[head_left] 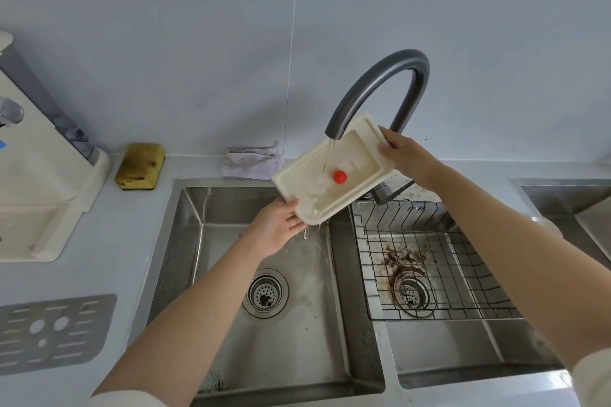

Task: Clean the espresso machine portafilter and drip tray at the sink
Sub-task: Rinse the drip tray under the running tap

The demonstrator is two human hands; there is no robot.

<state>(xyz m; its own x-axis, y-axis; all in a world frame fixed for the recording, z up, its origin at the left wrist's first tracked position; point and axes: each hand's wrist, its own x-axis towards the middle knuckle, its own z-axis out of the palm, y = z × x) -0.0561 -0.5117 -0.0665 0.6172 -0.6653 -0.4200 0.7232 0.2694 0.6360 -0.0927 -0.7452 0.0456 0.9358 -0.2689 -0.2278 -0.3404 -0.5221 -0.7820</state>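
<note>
A cream plastic drip tray [299, 175] with a red float [340, 177] is held tilted over the left sink basin [297, 334]. Water runs from the dark arched faucet [380, 76] into the tray and spills off its lower end into the basin. My left hand [276, 228] grips the tray's lower corner from beneath. My right hand [405, 155] holds the upper right edge. The grey slotted drip tray grate [53, 332] lies flat on the counter at the left. No portafilter is in view.
The cream espresso machine [36, 182] stands at the far left. A yellow sponge [140, 165] and a folded cloth [253, 162] lie behind the sink. The right basin holds a wire rack [439, 261] over coffee-ground stains [405, 258]. Another steel sink [582, 205] sits at far right.
</note>
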